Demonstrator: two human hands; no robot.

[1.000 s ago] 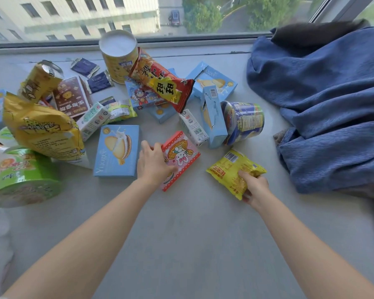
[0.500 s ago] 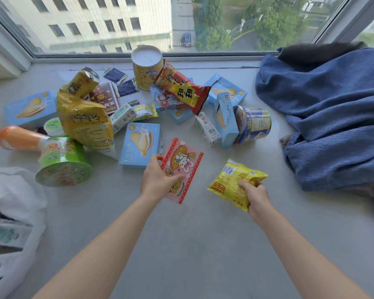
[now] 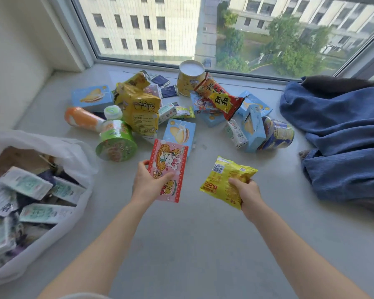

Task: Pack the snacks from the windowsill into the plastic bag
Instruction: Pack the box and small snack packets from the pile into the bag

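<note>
My left hand (image 3: 148, 184) holds a flat pink-and-red snack packet (image 3: 170, 165) with a rabbit picture, lifted off the sill. My right hand (image 3: 247, 194) grips a small yellow snack bag (image 3: 225, 180) by its lower corner, also raised. A white plastic bag (image 3: 73, 152) lies open at the left, holding several pale packets (image 3: 25, 186). Behind my hands a pile of snacks covers the windowsill (image 3: 192, 234): a light-blue box (image 3: 179, 131), a green cup (image 3: 116, 143), a big yellow bag (image 3: 140, 111), a red bag (image 3: 219, 97).
A blue cloth (image 3: 341, 134) is heaped at the right of the sill. A yellow tub (image 3: 190, 79) stands by the window frame, a blue can (image 3: 277, 134) lies on its side, and an orange bottle (image 3: 82, 118) lies left. A wall (image 3: 11, 61) closes the left end.
Both hands lifted their packets off the sill and drew them toward me. The view swung left, bringing the plastic bag into sight.
</note>
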